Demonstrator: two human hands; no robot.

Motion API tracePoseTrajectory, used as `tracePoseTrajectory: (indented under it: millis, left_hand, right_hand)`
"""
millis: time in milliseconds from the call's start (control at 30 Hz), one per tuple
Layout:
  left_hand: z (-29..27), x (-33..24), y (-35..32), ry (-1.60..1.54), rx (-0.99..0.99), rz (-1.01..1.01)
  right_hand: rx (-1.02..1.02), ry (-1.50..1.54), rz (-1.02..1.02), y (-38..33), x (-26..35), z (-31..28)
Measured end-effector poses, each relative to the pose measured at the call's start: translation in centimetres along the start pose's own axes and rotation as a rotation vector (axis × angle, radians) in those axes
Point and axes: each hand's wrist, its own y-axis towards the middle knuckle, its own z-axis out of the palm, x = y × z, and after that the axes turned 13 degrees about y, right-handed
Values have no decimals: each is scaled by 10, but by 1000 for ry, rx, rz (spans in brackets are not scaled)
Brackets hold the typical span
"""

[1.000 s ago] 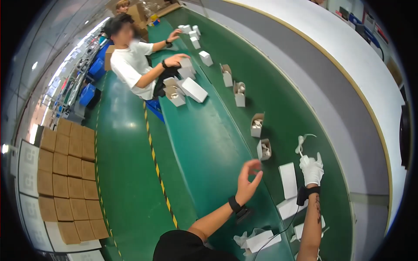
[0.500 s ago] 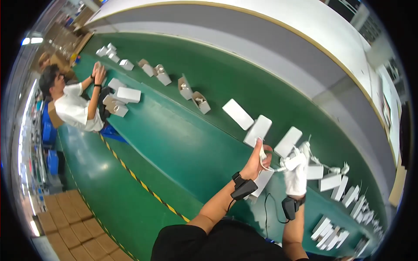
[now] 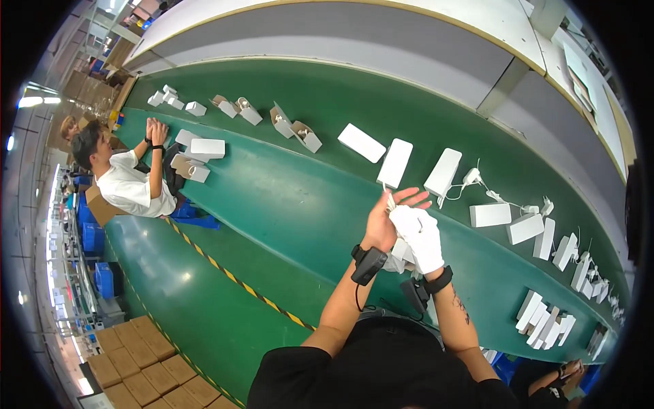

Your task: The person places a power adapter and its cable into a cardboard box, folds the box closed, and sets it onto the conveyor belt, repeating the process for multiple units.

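Observation:
My bare left hand (image 3: 383,221) is raised over the green conveyor belt, its thumb holding a thin white cable (image 3: 390,202) against the palm while the other fingers stretch away to the right. Pressed up to that palm is my right hand (image 3: 418,238) in a white glove, fingers curled; whatever they close on is hidden. White boxes (image 3: 402,253) show partly below my hands. Beyond my fingers stands a closed white box (image 3: 395,163), with another white box (image 3: 441,172) to its right. A white plug adapter (image 3: 471,177) with its cable lies beside that one.
Open white boxes (image 3: 306,136) line the belt's far side. More boxes (image 3: 545,320) cluster at right. A co-worker (image 3: 133,180) sits at left, and another person's hand (image 3: 571,369) shows lower right. Brown cartons (image 3: 139,341) are stacked on the floor. A grey-white shelf (image 3: 327,34) borders the belt.
My right hand has moved left against my left palm; the white block it held is out of sight. The view has shifted, uncovering the plug adapter on the belt.

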Motion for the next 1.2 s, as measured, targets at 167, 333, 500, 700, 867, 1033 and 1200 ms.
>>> tracePoseTrajectory:
  millis: [167,333,500,700,867,1033,1200]
  left_hand:
    - [-20,3,9,114,-86,71]
    - [-53,16,37,684,-213,39]
    - [-132,-54,62,1833,-219,109]
    - [-244,-59,78,2846,-257,161]
    - [-228,-88,74,2062,-120,-37]
    - [-140,-89,68,1535,114,-29]
    - [-98,-83,77,1662,436,12]
  right_hand:
    - [-37,-28,-169,18,-34,14]
    - [-87,18,-415,38,-68,14]
    - [114,514,53,30,-47,-34]
    - [312,983,593,-17,0,-47]
    - [338,1097,582,-5,-3,-51]
    - [490,1149,646,36,-16,-49]
    - [362,862,517,81,-9,-55]
